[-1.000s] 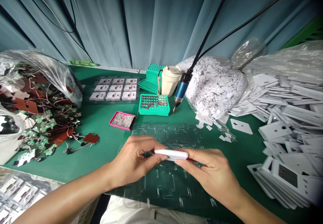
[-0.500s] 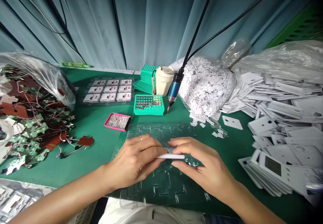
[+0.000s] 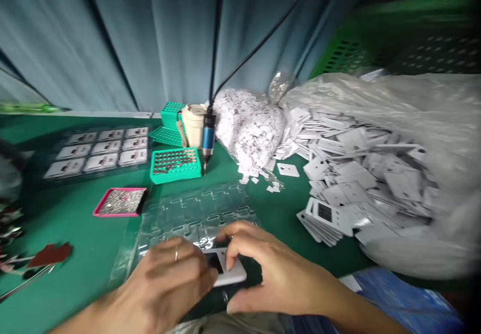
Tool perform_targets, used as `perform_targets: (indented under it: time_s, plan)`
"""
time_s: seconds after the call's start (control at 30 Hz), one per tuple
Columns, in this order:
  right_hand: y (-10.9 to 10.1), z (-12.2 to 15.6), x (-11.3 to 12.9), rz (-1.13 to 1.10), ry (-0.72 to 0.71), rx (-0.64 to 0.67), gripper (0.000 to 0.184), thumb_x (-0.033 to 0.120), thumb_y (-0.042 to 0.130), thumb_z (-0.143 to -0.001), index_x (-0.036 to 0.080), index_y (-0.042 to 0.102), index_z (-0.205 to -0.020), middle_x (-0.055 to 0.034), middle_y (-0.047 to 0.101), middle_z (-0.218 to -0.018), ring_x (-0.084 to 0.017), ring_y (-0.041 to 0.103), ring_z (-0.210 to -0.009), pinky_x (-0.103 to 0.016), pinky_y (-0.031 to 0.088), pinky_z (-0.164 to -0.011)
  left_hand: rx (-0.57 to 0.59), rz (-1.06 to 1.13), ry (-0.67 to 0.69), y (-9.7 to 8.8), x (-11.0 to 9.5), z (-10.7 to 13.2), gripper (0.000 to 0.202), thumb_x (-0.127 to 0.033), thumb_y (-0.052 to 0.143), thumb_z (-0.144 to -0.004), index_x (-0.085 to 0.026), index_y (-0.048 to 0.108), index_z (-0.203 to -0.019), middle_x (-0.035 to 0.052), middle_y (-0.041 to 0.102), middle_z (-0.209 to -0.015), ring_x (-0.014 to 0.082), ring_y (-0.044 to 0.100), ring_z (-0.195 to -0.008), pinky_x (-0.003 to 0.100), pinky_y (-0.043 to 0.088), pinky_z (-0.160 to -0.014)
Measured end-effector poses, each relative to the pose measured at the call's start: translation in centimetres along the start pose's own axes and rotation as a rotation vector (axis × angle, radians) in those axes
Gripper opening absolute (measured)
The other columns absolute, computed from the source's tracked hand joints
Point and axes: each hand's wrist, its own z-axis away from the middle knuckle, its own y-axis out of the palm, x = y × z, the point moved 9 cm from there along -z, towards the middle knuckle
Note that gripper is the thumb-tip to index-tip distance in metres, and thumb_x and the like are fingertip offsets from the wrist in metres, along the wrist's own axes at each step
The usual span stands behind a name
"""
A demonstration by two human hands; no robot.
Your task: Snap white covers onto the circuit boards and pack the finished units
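My left hand [image 3: 169, 279], with a ring on one finger, is closed on the left end of a small flat white device [image 3: 235, 274]. A dark window shows on the device's upper face, and my left fingers cover part of it. My right hand [image 3: 266, 269] curves over the right end, its index fingertip touching the face. The right thumb stands apart below the device, so that hand is open. Beneath and beyond both hands lies a clear plastic blister tray [image 3: 203, 206] with moulded outlines.
A pink-rimmed tray of small metal parts [image 3: 122, 202], a green rack of round cells [image 3: 176, 166], a cup [image 3: 194, 126] and a hanging electric screwdriver [image 3: 208, 138] stand beyond. Left is a tray of white units [image 3: 101, 148]. Right are white panels [image 3: 353, 168] and stacked windowed covers [image 3: 325, 216].
The view has swung right, so the bench things sit further left. The white device has tipped from nearly edge-on to show its face and dark window. My right index finger now rests on it.
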Motion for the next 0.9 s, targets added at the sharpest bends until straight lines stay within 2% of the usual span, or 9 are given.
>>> perform_targets:
  time_s: [0.1, 0.17, 0.3, 0.4, 0.53, 0.6, 0.7, 0.8, 0.9]
  plan:
    - [-0.4, 2.4, -1.0, -0.051, 0.133, 0.053, 0.035, 0.031, 0.085, -0.066, 0.023, 0.056, -0.083, 0.0017, 0.064, -0.111, -0.014, 0.062, -0.098, -0.023, 0.047, -0.084, 0.057, -0.034, 0.23, 1.5, -2.3, -1.4, 0.03, -0.011, 0.034, -0.1, -0.018, 0.061, -0.111, 0.0042, 0.071, -0.082, 0.0163, 0.068, -0.083, 0.028, 0.052, -0.072]
    - [-2.7, 4.4, -2.0, -0.021, 0.172, -0.056, 0.031, 0.024, 0.082, -0.068, 0.022, 0.053, -0.079, 0.0034, 0.066, -0.098, -0.012, 0.063, -0.089, -0.022, 0.047, -0.079, 0.116, -0.089, 0.283, 2.9, -2.6, -2.9, 0.03, -0.012, 0.039, -0.099, -0.017, 0.055, -0.123, 0.0059, 0.072, -0.097, 0.0176, 0.066, -0.098, 0.029, 0.052, -0.084]
    - [-11.2, 10.7, -5.5, 0.326, 0.334, -0.513, 0.017, 0.021, 0.066, -0.078, 0.024, 0.053, -0.088, -0.0035, 0.062, -0.12, -0.021, 0.059, -0.112, -0.033, 0.046, -0.091, 0.168, -0.108, 0.046, 6.5, 1.0, -7.8, 0.079, -0.019, 0.067, -0.085, -0.017, 0.02, -0.149, 0.0163, 0.047, -0.141, 0.0301, 0.042, -0.132, 0.047, 0.042, -0.106]
    - [-14.6, 14.0, -8.5, 0.483, 0.491, -0.554, 0.012, 0.03, 0.059, -0.083, 0.024, 0.051, -0.089, -0.0058, 0.062, -0.125, -0.026, 0.06, -0.112, -0.039, 0.049, -0.089, 0.33, 0.017, -0.107, 12.1, 3.8, -11.4, 0.1, -0.016, 0.073, -0.076, -0.017, 0.008, -0.152, 0.0186, 0.045, -0.142, 0.0338, 0.041, -0.132, 0.051, 0.041, -0.106]
    - [-14.8, 15.3, -11.5, 0.414, 0.692, -0.413, 0.017, 0.037, 0.059, -0.083, 0.024, 0.05, -0.09, -0.0057, 0.059, -0.133, -0.022, 0.067, -0.086, -0.037, 0.051, -0.072, 0.465, 0.2, -0.27, 18.9, 6.2, -15.2, 0.119, -0.023, 0.08, -0.068, -0.013, -0.002, -0.153, 0.0236, 0.046, -0.141, 0.0384, 0.04, -0.133, 0.053, 0.037, -0.107]
    - [-15.0, 15.5, -12.0, 0.325, 0.725, -0.44, 0.023, 0.043, 0.059, -0.083, 0.025, 0.051, -0.096, -0.0057, 0.051, -0.142, -0.024, 0.066, -0.095, -0.037, 0.051, -0.075, 0.469, 0.233, -0.292, 20.9, 6.8, -16.6, 0.127, -0.026, 0.082, -0.065, -0.011, -0.009, -0.153, 0.0247, 0.048, -0.139, 0.0393, 0.042, -0.132, 0.053, 0.038, -0.105]
    - [-16.0, 16.2, -13.1, 0.168, 0.747, -0.542, 0.035, 0.049, 0.052, -0.088, 0.024, 0.054, -0.112, -0.0075, 0.055, -0.138, -0.027, 0.057, -0.117, -0.039, 0.048, -0.09, 0.484, 0.24, -0.254, 22.7, 7.2, -17.8, 0.135, -0.026, 0.085, -0.061, -0.01, -0.014, -0.152, 0.0243, 0.051, -0.137, 0.0393, 0.043, -0.131, 0.051, 0.038, -0.105]
    - [-15.8, 16.7, -15.0, 0.049, 0.79, -0.519, 0.046, 0.051, 0.046, -0.091, 0.021, 0.054, -0.125, -0.01, 0.065, -0.122, -0.027, 0.061, -0.113, -0.04, 0.048, -0.093, 0.524, 0.254, -0.182, 23.8, 7.4, -18.2, 0.134, -0.024, 0.085, -0.06, -0.01, -0.011, -0.152, 0.0237, 0.052, -0.135, 0.0379, 0.045, -0.13, 0.048, 0.04, -0.104]
    - [-14.6, 16.8, -16.0, -0.025, 0.799, -0.447, 0.043, 0.052, 0.045, -0.093, 0.022, 0.06, -0.12, -0.0079, 0.069, -0.115, -0.026, 0.065, -0.104, -0.039, 0.05, -0.088, 0.556, 0.265, -0.098, 24.4, 7.3, -18.6, 0.126, -0.025, 0.085, -0.062, -0.014, -0.002, -0.153, 0.0206, 0.049, -0.137, 0.0349, 0.045, -0.129, 0.045, 0.041, -0.104]
